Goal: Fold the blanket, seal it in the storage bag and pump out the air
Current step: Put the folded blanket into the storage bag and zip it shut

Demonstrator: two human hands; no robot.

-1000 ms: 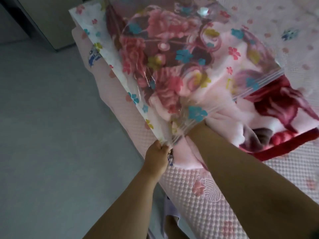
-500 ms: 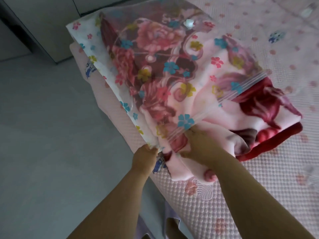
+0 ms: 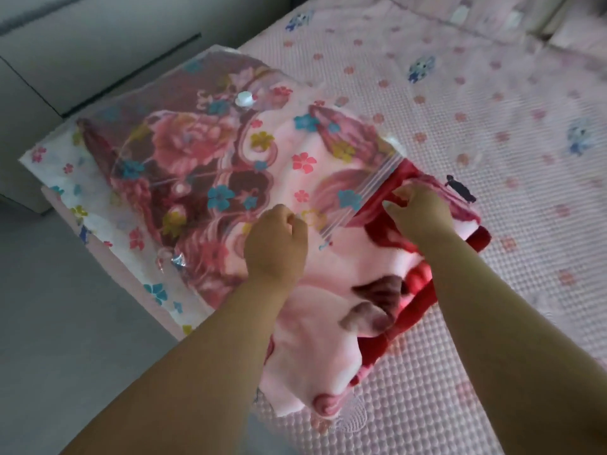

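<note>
Our left hand [image 3: 276, 244] pinches the bag [image 3: 184, 165] at its zip edge; our right hand [image 3: 418, 211] grips the blanket [image 3: 328, 267] just outside the bag's mouth. Half the blanket lies inside the bag, on the bed [image 3: 492, 290].

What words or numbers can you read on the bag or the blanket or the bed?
None can be read.
Storage bag: only printed flowers, no letters show.
Blanket: flower pattern, no writing.
Dark mark by the blanket's far corner: too blurred to tell if it is text.
Bed cover: little pictures, no words.
</note>
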